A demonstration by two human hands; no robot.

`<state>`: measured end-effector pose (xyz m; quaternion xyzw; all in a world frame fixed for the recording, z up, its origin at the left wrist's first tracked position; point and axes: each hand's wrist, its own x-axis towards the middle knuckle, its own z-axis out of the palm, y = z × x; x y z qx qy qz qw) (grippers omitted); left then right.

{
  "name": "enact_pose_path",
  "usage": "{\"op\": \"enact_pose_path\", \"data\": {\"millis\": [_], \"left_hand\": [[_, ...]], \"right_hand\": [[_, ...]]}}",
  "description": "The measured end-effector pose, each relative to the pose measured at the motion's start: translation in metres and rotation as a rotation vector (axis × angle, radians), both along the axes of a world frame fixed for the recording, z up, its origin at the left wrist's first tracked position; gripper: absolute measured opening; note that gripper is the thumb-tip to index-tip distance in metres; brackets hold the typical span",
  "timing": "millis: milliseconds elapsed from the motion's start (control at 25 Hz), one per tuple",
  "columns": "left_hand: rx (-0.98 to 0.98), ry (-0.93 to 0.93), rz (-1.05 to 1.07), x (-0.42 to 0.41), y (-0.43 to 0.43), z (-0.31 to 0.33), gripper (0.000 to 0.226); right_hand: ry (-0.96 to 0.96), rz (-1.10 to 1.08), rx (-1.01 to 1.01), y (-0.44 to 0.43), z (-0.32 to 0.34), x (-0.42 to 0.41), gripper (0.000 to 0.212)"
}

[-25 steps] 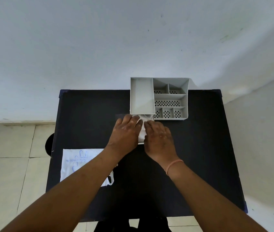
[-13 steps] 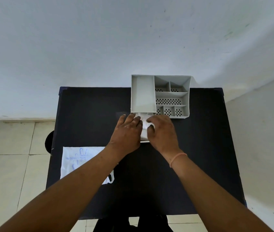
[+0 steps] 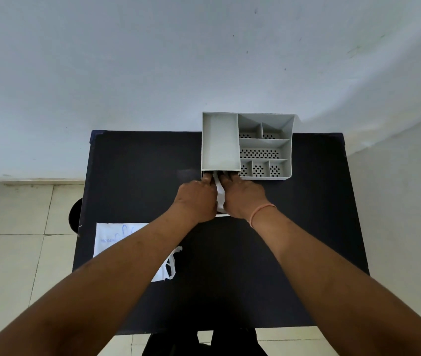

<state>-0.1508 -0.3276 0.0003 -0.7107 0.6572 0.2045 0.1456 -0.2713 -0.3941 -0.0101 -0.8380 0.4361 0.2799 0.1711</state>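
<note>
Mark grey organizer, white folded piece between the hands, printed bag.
grey organizer [image 3: 219, 142]: head view, floor of large left compartment.
white folded piece [image 3: 220, 199]: head view, raised strip at its middle.
printed bag [image 3: 111, 238]: head view, flat left part.

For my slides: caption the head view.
Left hand and right hand press a white folded sheet at the front slot of a grey plastic compartmented organiser on a black table.

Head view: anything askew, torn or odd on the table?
Two things. The white sheet between the left hand and right hand is bunched up at the slot under the grey organizer, not lying flat. The printed white bag near the left edge of the table has a ragged, torn-looking corner.
</note>
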Motion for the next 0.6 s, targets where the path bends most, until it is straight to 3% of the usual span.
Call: {"op": "enact_pose_path", "data": {"millis": [120,240,320,440,600], "left_hand": [[-0.024,0.011,0.017,-0.001,-0.002,0.007,0.052],[-0.125,-0.004,-0.006,0.003,0.007,0.009,0.046],[-0.118,0.007,-0.051,0.005,0.013,0.007,0.049],[-0.050,0.008,-0.088,0.007,0.018,0.000,0.052],[-0.106,0.065,-0.111,0.010,0.025,-0.002,0.068]], "right_hand": [[0.000,0.017,-0.008,0.000,0.006,0.003,0.083],[-0.106,0.057,-0.174,0.010,0.011,-0.005,0.063],[-0.128,0.088,-0.201,0.015,0.010,-0.012,0.066],[-0.096,0.089,-0.090,0.012,0.004,-0.016,0.075],[-0.233,0.003,-0.111,0.013,0.014,-0.028,0.068]]}}
